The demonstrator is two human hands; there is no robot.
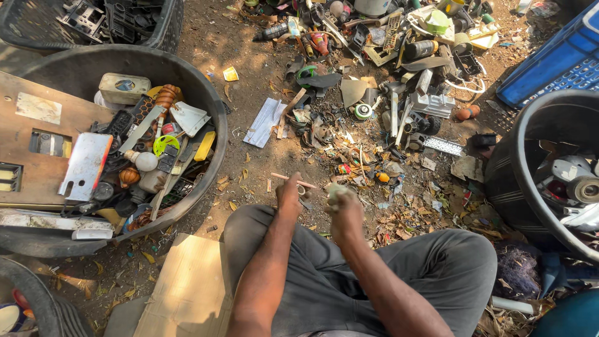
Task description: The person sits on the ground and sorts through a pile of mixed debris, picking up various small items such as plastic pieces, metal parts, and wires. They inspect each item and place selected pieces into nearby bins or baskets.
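Observation:
I sit on the ground with my knees apart, in grey trousers. My left hand (289, 195) is closed around a thin pinkish stick-like tool (293, 180) that points left and right, with a small ring-shaped part near its fingers. My right hand (344, 206) is closed on a small pale greenish piece (336, 190). The two hands are close together above my knees, over dirt littered with scrap.
A big black tub (215, 134) of mixed scrap stands left, with a brown board (37, 134) across it. Another black tub (499, 181) with motor parts is right. A scrap heap (399, 68) lies ahead, a blue crate (561, 62) far right, cardboard (187, 287) by my left leg.

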